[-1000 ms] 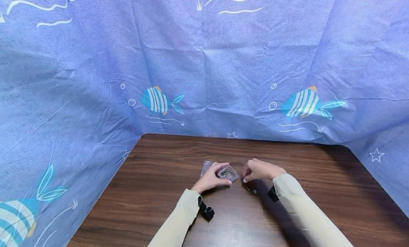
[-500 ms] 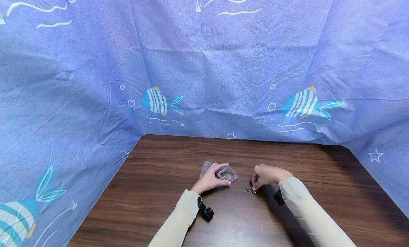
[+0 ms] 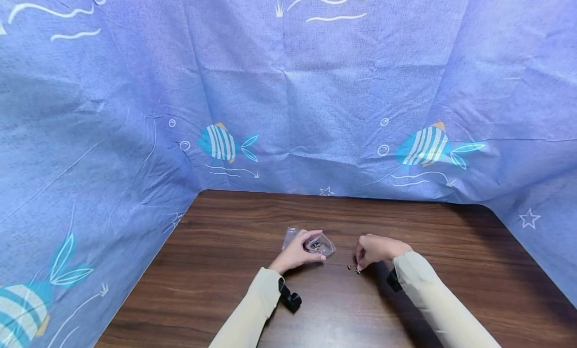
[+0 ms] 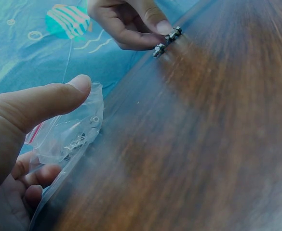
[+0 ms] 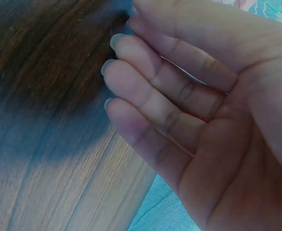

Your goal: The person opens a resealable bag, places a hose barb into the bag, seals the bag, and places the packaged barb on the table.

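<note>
My left hand (image 3: 295,250) holds a clear zip bag (image 3: 330,249) by its sides, its mouth spread between thumb and fingers. Several small shiny metal pieces (image 3: 317,246) lie inside, and in the left wrist view the bag (image 4: 59,142) shows a red seal line. To the right, my right hand (image 3: 380,249) reaches down to the table and pinches at a small metal piece (image 4: 174,33) with thumb and forefinger. Beside it lies another small metal piece (image 3: 349,267). Their exact kind is too small to tell. The right wrist view shows only curled fingers (image 5: 131,86); the pinch is hidden there.
The brown wood-grain table (image 3: 243,218) reaches back to a blue cloth (image 3: 324,112) printed with fish, which hangs behind and at the sides. Dark straps (image 3: 290,300) sit on both wrists.
My right hand has moved right and toward me, from beside the bag to the small metal pieces, and now pinches at one. My left hand and the bag have stayed in place.
</note>
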A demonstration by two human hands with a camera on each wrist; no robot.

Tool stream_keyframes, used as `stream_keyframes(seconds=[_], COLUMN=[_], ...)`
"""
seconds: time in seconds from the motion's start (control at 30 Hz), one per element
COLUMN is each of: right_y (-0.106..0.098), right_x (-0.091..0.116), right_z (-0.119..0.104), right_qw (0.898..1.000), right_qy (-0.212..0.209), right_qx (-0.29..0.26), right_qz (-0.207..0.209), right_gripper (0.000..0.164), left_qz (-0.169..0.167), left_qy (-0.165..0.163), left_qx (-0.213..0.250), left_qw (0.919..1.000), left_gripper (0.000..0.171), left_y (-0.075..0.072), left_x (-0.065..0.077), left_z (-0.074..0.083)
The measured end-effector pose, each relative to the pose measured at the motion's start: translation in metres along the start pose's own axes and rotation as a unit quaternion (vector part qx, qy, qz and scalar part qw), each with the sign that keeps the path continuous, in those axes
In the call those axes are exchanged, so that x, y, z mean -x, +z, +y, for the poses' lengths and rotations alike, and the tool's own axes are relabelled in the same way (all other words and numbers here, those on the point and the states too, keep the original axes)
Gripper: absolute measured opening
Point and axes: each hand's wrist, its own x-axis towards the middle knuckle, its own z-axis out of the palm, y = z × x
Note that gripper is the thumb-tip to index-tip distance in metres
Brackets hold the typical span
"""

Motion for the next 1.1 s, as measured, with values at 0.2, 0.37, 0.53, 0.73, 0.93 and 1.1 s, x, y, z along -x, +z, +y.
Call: stream_keyframes(seconds=[0.2,0.37,0.53,0.73,0.93,1.1], right_y=[0.001,0.000,-0.001,-0.001,0.000,0.001], right_x=[-0.001,-0.001,-0.001,-0.002,-0.003,-0.004], right_z=[0.001,0.000,-0.003,-0.006,-0.008,-0.010], right_qw=[1.000,1.000,1.000,1.000,0.999,0.999], right_qy=[-0.015,-0.021,-0.014,0.002,0.009,0.016], right_qx=[0.009,0.010,0.011,0.012,0.017,0.015], right_qz=[0.005,0.011,0.017,0.026,0.034,0.038], right_gripper=[0.012,0.010,0.011,0.010,0.014,0.015], left_qz=[0.001,0.000,-0.002,0.000,0.003,0.003], left_qy=[0.003,0.005,0.003,0.003,0.004,0.005], left_qx=[-0.005,-0.005,-0.004,-0.006,-0.010,-0.008], left_qw=[1.0000,1.0000,1.0000,1.0000,0.9999,1.0000], left_gripper=[0.073,0.073,0.073,0.072,0.073,0.073], left_y=[0.000,0.000,0.000,0.000,0.001,0.001], left_x=[0.000,0.000,0.000,-0.001,-0.001,-0.001], left_z=[0.000,-0.001,-0.001,-0.001,-0.002,-0.002])
